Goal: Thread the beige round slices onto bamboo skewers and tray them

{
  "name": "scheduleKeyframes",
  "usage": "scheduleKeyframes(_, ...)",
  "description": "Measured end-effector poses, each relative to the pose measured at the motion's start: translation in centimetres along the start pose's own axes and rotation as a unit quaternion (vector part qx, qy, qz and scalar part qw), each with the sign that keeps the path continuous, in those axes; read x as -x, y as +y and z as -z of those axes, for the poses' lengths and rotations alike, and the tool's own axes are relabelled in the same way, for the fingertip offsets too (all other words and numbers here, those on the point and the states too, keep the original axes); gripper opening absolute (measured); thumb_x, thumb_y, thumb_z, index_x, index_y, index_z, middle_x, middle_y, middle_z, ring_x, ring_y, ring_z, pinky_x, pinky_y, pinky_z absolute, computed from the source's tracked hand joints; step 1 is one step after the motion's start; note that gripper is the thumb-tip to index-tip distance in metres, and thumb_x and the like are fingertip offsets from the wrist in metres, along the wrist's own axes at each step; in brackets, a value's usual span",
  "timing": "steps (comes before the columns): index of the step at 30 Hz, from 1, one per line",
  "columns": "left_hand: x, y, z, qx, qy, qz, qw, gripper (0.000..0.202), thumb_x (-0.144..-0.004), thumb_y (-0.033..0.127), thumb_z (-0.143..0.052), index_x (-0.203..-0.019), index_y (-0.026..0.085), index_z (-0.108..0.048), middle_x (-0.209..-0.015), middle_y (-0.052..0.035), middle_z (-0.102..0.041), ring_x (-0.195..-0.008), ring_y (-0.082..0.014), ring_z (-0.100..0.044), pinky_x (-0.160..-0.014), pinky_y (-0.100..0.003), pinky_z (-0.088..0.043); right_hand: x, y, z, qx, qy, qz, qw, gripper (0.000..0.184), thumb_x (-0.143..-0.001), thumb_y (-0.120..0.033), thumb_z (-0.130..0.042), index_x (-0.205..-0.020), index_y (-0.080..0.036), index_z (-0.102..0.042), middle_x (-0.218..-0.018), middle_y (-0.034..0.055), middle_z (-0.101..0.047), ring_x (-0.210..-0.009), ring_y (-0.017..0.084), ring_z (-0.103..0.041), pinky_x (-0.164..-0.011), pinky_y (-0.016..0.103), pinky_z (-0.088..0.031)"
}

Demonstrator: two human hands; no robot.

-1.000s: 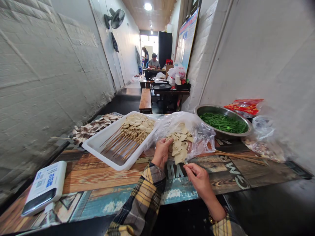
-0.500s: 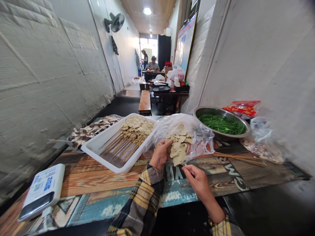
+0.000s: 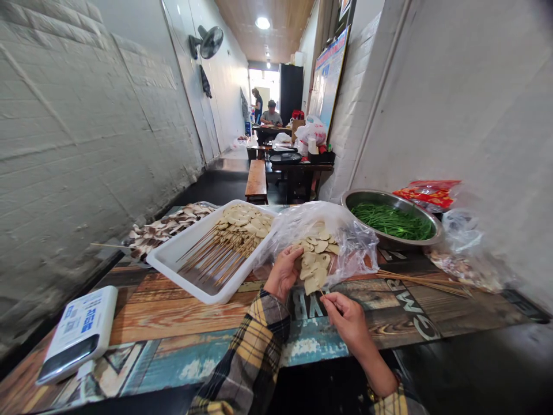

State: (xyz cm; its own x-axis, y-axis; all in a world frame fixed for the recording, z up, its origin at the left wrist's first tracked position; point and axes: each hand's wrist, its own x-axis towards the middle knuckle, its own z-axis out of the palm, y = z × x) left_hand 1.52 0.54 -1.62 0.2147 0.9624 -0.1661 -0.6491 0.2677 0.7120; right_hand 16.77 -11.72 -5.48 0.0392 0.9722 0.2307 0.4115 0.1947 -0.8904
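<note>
My right hand (image 3: 348,317) pinches the bottom end of a thin wooden skewer (image 3: 321,292). Pale, flat, oval slices (image 3: 314,271) overlap along it, hiding most of its length. At the left edge of these slices, my left hand (image 3: 284,272) has its fingers curled around them. Just behind, a clear plastic bag (image 3: 360,248) lies open with more loose pale slices (image 3: 323,235) in its mouth. To the left stands a white tray (image 3: 211,298) holding several skewers (image 3: 218,253) loaded with the same slices, their bare sticks pointing toward me.
Bare skewers (image 3: 425,282) lie at the right, below a metal bowl (image 3: 437,236) of cut green stalks. Brown-and-white pieces (image 3: 166,227) are heaped left of the tray. A white device (image 3: 80,334) sits front left. Two people are farther back, beyond a bench (image 3: 256,178).
The view has shifted slightly, so everything sits a little further right and lower. Both hands keep nearly the same hold on the slices and skewer.
</note>
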Motion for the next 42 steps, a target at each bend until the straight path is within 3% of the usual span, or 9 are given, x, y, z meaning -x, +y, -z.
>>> scheduleKeyframes(9,0.3,0.1,-0.1,-0.016,-0.002,-0.002,1.000,0.031,-0.052,0.025,-0.086,-0.070,0.015,-0.064,-0.065,-0.0004,-0.066,-0.055,-0.0113,-0.060,-0.054,-0.022,-0.045,0.1,0.0,0.1,-0.029,-0.004,-0.011,1.000,0.036,-0.090,-0.046,-0.054,-0.081,-0.015,-0.070,-0.051,-0.0029,-0.050,-0.046,0.012,-0.047,-0.048,0.022,-0.035)
scheduleKeyframes(15,0.3,0.3,0.2,0.010,-0.013,0.026,1.000,0.032,-0.075,0.044,-0.072,-0.085,0.015,-0.064,-0.075,-0.0058,-0.068,-0.061,-0.0154,-0.064,-0.054,-0.025,-0.050,0.1,0.0,0.3,-0.060,0.044,-0.035,0.997,0.038,-0.089,-0.049,-0.054,-0.085,-0.015,-0.069,-0.051,-0.0037,-0.049,-0.047,0.012,-0.046,-0.048,0.022,-0.036)
scheduleKeyframes(20,0.5,0.4,-0.3,0.043,-0.018,0.035,0.998,0.029,-0.089,0.041,-0.056,-0.088,0.013,-0.063,-0.075,-0.0071,-0.068,-0.062,-0.0143,-0.064,-0.060,-0.026,-0.052,0.0,0.1,0.3,-0.065,0.049,-0.037,0.996,0.039,-0.088,-0.050,-0.055,-0.085,-0.014,-0.070,-0.049,-0.0042,-0.048,-0.048,0.012,-0.045,-0.049,0.022,-0.035)
scheduleKeyframes(26,1.2,-0.3,-0.9,0.040,-0.057,0.009,0.998,0.015,-0.077,0.025,-0.070,-0.083,0.012,-0.065,-0.074,-0.0071,-0.070,-0.072,-0.0192,-0.067,-0.075,-0.031,-0.053,0.3,1.0,0.0,-0.073,0.027,-0.049,0.996,0.043,-0.085,-0.054,-0.057,-0.092,-0.014,-0.072,-0.052,-0.0024,-0.053,-0.049,0.014,-0.050,-0.050,0.023,-0.039)
scheduleKeyframes(29,1.0,-0.7,-0.4,0.047,-0.046,-0.003,0.998,0.018,-0.071,0.024,-0.073,-0.082,0.012,-0.066,-0.072,-0.0072,-0.069,-0.075,-0.0213,-0.067,-0.077,-0.034,-0.052,0.4,1.9,-0.2,-0.055,0.020,-0.061,0.996,0.045,-0.083,-0.056,-0.058,-0.096,-0.016,-0.074,-0.057,0.0001,-0.061,-0.052,0.016,-0.057,-0.051,0.023,-0.045)
scheduleKeyframes(31,0.8,-0.9,-0.1,0.054,-0.030,-0.018,0.998,0.021,-0.068,0.025,-0.075,-0.080,0.012,-0.065,-0.071,-0.0073,-0.068,-0.076,-0.0222,-0.067,-0.077,-0.035,-0.052,0.3,2.3,-0.1,-0.030,0.020,-0.060,0.998,0.044,-0.081,-0.057,-0.059,-0.093,-0.018,-0.075,-0.071,0.0040,-0.071,-0.063,0.020,-0.065,-0.059,0.025,-0.051)
scheduleKeyframes(35,0.6,-1.2,0.0,0.040,-0.028,-0.038,0.998,0.029,-0.064,0.032,-0.078,-0.079,0.012,-0.064,-0.074,-0.0075,-0.068,-0.076,-0.0217,-0.067,-0.072,-0.032,-0.050,-0.3,3.1,1.0,0.055,0.034,-0.035,0.997,0.042,-0.076,-0.060,-0.060,-0.083,-0.022,-0.077,-0.091,0.0076,-0.076,-0.086,0.026,-0.071,-0.077,0.030,-0.055)
scheduleKeyframes(39,0.7,-1.6,0.0,0.011,-0.038,-0.044,0.998,0.031,-0.070,0.041,-0.073,-0.084,0.014,-0.064,-0.078,-0.0055,-0.069,-0.064,-0.0161,-0.064,-0.060,-0.026,-0.048,-1.0,3.2,3.3,0.088,0.084,-0.028,0.992,0.045,-0.070,-0.064,-0.062,-0.079,-0.023,-0.078,-0.090,0.0078,-0.077,-0.087,0.028,-0.070,-0.080,0.035,-0.056)
scheduleKeyframes(42,0.7,-1.8,0.2,0.037,-0.038,-0.029,0.998,0.034,-0.078,0.046,-0.065,-0.094,0.016,-0.061,-0.087,-0.0075,-0.070,-0.065,-0.0152,-0.066,-0.060,-0.025,-0.048,-1.3,1.4,4.9,0.053,0.131,-0.063,0.988,0.043,-0.064,-0.061,-0.069,-0.082,-0.023,-0.078,-0.092,0.0065,-0.077,-0.089,0.028,-0.070,-0.078,0.033,-0.057)
